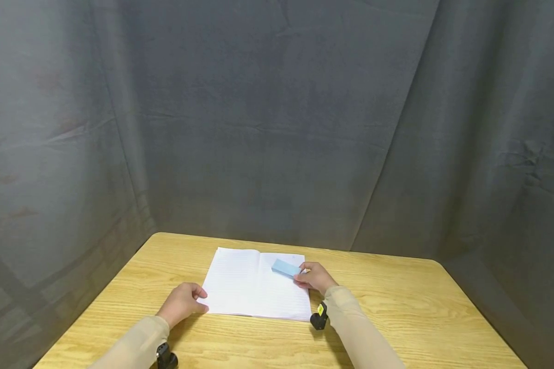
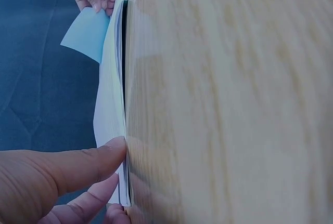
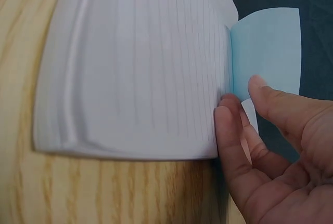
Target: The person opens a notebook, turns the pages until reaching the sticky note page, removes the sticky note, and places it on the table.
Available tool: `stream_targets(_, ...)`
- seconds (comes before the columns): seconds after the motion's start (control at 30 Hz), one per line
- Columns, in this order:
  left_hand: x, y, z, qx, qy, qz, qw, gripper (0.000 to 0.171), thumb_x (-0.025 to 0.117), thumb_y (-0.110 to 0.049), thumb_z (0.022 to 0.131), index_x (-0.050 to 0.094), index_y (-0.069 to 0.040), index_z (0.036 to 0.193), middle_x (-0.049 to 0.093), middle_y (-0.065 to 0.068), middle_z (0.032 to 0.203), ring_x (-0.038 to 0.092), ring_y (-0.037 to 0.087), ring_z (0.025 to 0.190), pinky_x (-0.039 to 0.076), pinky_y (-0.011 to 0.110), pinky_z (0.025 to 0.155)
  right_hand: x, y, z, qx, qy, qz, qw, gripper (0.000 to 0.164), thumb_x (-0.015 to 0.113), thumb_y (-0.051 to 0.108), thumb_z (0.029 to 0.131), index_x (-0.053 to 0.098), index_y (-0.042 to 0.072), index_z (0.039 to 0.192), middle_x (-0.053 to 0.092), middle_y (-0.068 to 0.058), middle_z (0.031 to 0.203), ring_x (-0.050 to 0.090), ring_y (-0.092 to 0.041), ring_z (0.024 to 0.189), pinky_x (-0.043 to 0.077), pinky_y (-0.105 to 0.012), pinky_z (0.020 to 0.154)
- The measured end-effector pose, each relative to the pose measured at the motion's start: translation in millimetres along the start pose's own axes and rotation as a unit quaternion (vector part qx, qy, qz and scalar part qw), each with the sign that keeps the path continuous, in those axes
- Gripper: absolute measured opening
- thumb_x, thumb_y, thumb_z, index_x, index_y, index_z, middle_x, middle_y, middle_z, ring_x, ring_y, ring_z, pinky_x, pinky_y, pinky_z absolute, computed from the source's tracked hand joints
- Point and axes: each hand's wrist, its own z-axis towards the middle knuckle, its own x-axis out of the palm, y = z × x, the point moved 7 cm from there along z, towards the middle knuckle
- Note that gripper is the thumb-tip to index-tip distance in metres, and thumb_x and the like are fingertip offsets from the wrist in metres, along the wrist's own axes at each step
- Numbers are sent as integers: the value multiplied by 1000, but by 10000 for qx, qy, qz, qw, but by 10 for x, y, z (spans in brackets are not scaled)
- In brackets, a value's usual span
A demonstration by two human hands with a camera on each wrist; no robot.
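An open lined notebook [image 1: 237, 279] lies flat on the wooden table. My left hand [image 1: 183, 303] is at its near left corner; in the left wrist view the thumb [image 2: 96, 164] touches the page edge, with other fingers just below it. Over the right-hand page, a light blue sticky note pad [image 1: 284, 268] is held by my right hand [image 1: 315, 277]. Seen from the right wrist, the thumb lies on the blue sheet [image 3: 270, 47], which stands up in a curve beside the page edge. Fingertips of that hand are right at the notebook's edge, partly behind the pad.
The wooden table [image 1: 397, 302] has rounded far corners. Dark grey cloth [image 1: 258, 128] hangs behind it and along both sides. A small black camera [image 1: 319, 316] is strapped at the right wrist, another camera [image 1: 166, 356] at the left.
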Motion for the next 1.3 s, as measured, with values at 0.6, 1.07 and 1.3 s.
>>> stream_targets(0.6,10,14,-5,90,-86,-30,9999,27,84,-3,66,66,-3,86,57,6,85,50,21,80,44,39,76,5,4,-14,-124,102,-23,9999,7,65,-3,88,58,0,87,66,-13,85,65,-14,74,56,-29,69)
stream_targets(1.07,2,4,-7,53,-105,-15,9999,27,84,-4,66,66,-3,86,58,7,86,50,22,81,45,39,77,-6,-27,39,-18,130,-50,9999,10,65,-3,88,59,-3,96,60,-9,85,62,-12,74,55,-26,68)
stream_targets(1.3,-4,8,-2,92,-115,14,9999,27,84,-4,66,66,-4,86,58,6,86,50,21,81,45,40,77,6,-34,38,22,104,-29,9999,10,66,-4,87,59,-4,95,61,-10,84,62,-13,73,55,-26,67)
